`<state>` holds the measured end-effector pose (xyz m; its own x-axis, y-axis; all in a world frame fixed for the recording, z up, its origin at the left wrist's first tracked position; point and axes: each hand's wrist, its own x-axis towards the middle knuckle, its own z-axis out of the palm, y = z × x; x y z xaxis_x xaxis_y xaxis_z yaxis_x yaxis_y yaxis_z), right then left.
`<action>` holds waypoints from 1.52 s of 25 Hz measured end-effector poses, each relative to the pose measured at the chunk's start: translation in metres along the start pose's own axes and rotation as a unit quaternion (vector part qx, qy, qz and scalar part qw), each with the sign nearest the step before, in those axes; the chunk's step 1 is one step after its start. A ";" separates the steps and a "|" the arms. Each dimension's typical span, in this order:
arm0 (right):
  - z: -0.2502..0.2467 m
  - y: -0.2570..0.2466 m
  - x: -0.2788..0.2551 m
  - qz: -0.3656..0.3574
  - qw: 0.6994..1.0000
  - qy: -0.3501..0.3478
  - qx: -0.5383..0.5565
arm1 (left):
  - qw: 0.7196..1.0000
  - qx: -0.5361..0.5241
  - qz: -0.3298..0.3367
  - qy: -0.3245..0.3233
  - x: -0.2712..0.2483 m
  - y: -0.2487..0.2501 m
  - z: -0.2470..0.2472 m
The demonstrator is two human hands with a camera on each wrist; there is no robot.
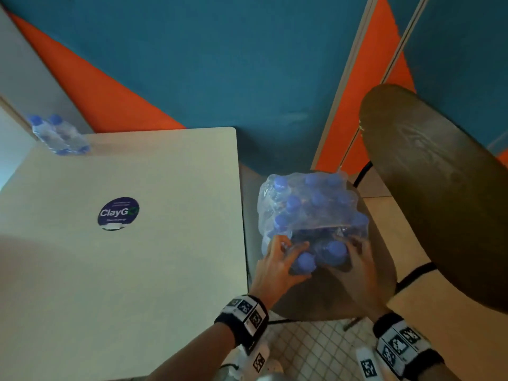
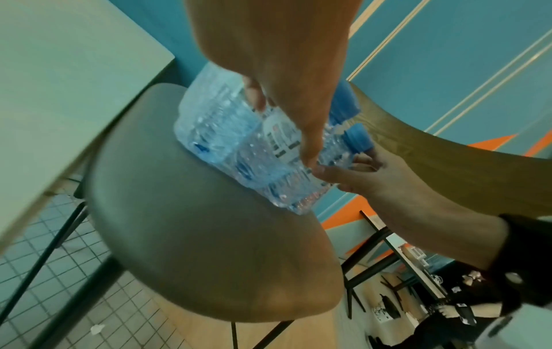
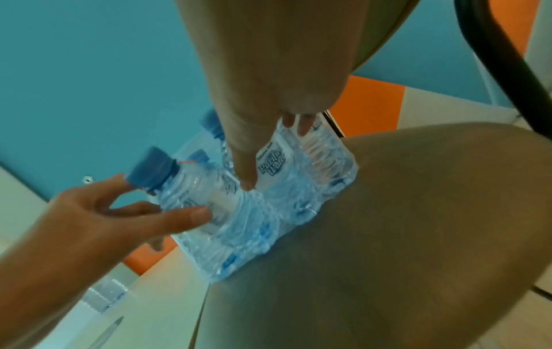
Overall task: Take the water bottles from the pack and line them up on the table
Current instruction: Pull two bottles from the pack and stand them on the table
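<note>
Water bottles, blue caps all over, packed in a shrink-wrapped pack [image 1: 313,213] that sits on the rounded seat of a chair [image 2: 191,236], just beside the pale surface [image 1: 123,270]. Both hands are in at the near, torn-open end of the wrap! Left hand [image 1: 277,264] comes in from the surface side, its fingers [image 3: 191,216] curled round one bottle [image 3: 191,189] just below the blue cap, thumb on one flank and fingers on the other, and that bottle leans out of the pack, neck tilted toward the hand. Right hand [image 1: 357,268] is on the other side of the opening, thumb pressed down against a label in the front row and fingers curled over the bottles behind it, gripping the pack itself. From the left wrist view the right hand's fingertips touch the pack's near corner. Over on the far left corner of the surface, a small cluster of bottles [image 1: 59,136] stands upright, close together, well apart from the pack. A round dark sticker [image 1: 118,213] reading ClayG sits mid-surface. Chair backrest [image 1: 439,188] curves up on the right, tiled floor [image 1: 310,350] below
</note>
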<state>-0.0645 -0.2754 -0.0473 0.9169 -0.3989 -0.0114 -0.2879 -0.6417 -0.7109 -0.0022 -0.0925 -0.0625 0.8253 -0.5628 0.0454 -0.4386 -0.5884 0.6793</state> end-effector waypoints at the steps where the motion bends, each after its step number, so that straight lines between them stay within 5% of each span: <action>1: -0.007 -0.005 -0.006 -0.008 0.999 -0.032 -0.026 | 0.999 -0.035 0.007 -0.015 -0.007 -0.002 -0.008; 5: 0.017 -0.046 -0.014 -0.006 0.991 -0.129 -0.031 | 0.984 -0.170 -0.051 -0.024 -0.049 -0.034 -0.073; 7: 0.059 -0.078 -0.012 -0.073 0.928 -0.361 0.044 | 0.964 -0.238 -0.113 0.026 -0.077 -0.063 -0.115; 8: 0.082 -0.094 -0.008 -0.123 0.896 -0.417 0.090 | 0.956 -0.252 -0.142 0.054 -0.093 -0.079 -0.139; 10: 0.124 -0.146 -0.013 -0.091 0.902 -0.417 0.066 | 0.948 -0.237 -0.182 0.109 -0.122 -0.115 -0.184; 12: 0.165 -0.210 -0.020 -0.158 0.938 -0.307 0.034 | 0.940 -0.194 -0.222 0.175 -0.153 -0.162 -0.225; 16: 0.273 -0.328 -0.026 -0.214 0.901 -0.371 0.072 | 0.913 -0.118 -0.290 0.262 -0.195 -0.253 -0.296; 22: 0.411 -0.428 -0.020 -0.252 0.901 -0.352 0.028 | 0.886 -0.099 -0.359 0.276 -0.193 -0.351 -0.365; 30: 0.468 -0.437 -0.008 -0.223 0.913 -0.341 -0.018 | 0.910 -0.073 -0.341 0.225 -0.188 -0.396 -0.393; 38: 0.442 -0.430 -0.011 -0.211 0.901 -0.380 -0.004 | 0.921 -0.044 -0.307 0.234 -0.197 -0.403 -0.386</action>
<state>0.1712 0.2939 -0.0523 0.8686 0.4433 -0.2215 0.1317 -0.6374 -0.7592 0.1489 0.4795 -0.0623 0.9801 0.1857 -0.0704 0.1764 -0.6508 0.7385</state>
